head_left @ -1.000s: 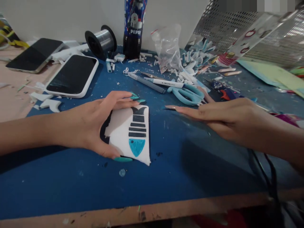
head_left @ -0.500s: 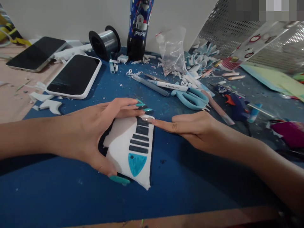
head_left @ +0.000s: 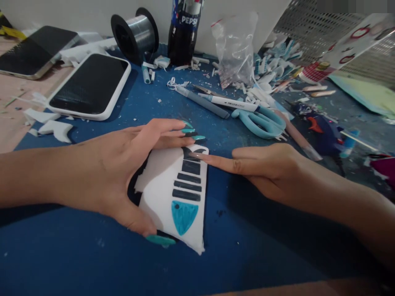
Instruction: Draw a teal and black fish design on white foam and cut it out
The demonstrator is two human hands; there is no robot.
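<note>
A white, roughly triangular padded piece (head_left: 162, 181) lies on the blue mat. Along its right side run dark bars and a turquoise fish head (head_left: 184, 216), with a dark tail shape at the far end. My left hand (head_left: 123, 172) spans the piece, fingers at its far edge and thumb at the near edge, holding it down. My right hand (head_left: 262, 164) comes in from the right, index finger stretched out and its tip touching the dark tail shape. The other right fingers are curled under, with nothing seen in them.
Beyond the hands lie blue scissors (head_left: 261, 122), a white marker (head_left: 228, 102) and a grey pen (head_left: 202, 103). A phone (head_left: 91, 86), a wire spool (head_left: 135, 35), a Pepsi bottle (head_left: 183, 37), a plastic bag (head_left: 234, 49) and scraps (head_left: 277, 61) stand farther back. A glue gun (head_left: 324, 127) lies right.
The head view has shifted down and a little closer, so objects at the back sit higher. Both hands keep their places on the white piece, the right fingertip still on the dark tail.
</note>
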